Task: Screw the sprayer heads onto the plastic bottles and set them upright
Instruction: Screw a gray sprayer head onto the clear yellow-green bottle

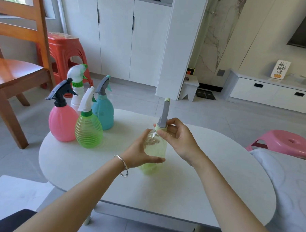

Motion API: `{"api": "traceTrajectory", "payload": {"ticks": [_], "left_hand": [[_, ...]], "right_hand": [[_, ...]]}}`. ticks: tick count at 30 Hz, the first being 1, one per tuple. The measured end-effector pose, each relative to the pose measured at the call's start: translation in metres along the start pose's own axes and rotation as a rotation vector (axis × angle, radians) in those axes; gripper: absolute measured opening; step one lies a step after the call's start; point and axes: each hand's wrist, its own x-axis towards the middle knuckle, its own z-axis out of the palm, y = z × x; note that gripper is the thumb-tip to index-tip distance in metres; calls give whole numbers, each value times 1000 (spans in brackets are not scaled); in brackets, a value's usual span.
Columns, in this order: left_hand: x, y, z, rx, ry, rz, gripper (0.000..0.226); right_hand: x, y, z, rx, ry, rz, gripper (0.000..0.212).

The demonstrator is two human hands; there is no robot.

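A clear pale-green bottle [156, 148] stands in the middle of the white table [189, 180], and my left hand [138, 151] grips its body from the left. A grey sprayer head [164, 114] with a pale-green collar sits on the bottle's neck. My right hand [178, 136] pinches that collar with thumb and fingers. Four bottles with sprayer heads stand upright at the table's far left: a pink one [62, 121] with a black head, a ribbed green one [88, 130], a teal one [103, 111] and a white one [77, 96].
A wooden chair [14, 69] and a red plastic stool [65, 52] stand left of the table. A pink stool [287, 142] and a white cushion [290, 185] lie to the right. White cabinets fill the back.
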Motion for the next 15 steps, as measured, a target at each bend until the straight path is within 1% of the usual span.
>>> {"api": "traceTrajectory", "payload": {"ticks": [2, 3, 4, 5, 6, 7, 8, 10, 11, 13, 15], "left_hand": [[2, 4, -15, 66, -164, -50, 87], [4, 8, -28, 86, -250, -78, 88], [4, 14, -41, 53, -287, -99, 85], [4, 23, -53, -34, -258, -103, 77], [3, 33, -63, -135, -192, -90, 70], [3, 44, -68, -211, -110, -58, 69], [4, 55, -67, -241, -37, -5, 70], [4, 73, -53, -232, 70, 115, 57], [6, 75, -44, -234, 101, 144, 50], [11, 76, -31, -278, 139, 145, 43], [16, 75, -29, -314, 135, 123, 40]], "right_hand": [[-1, -1, 2, 8, -18, -6, 26], [-1, -1, 3, 13, -28, -12, 23], [-1, 0, 5, 11, -39, -19, 20], [-1, 0, 7, 4, -49, -21, 19], [-1, 1, 9, -5, -56, -21, 18], [-1, 1, 10, -11, -59, -18, 18], [0, 0, 10, -8, -60, -15, 19], [0, 0, 8, 7, -72, -12, 18], [1, 0, 8, 9, -75, -11, 18], [1, 0, 8, 4, -65, -11, 17], [0, 1, 9, 9, -56, -9, 15]]}}
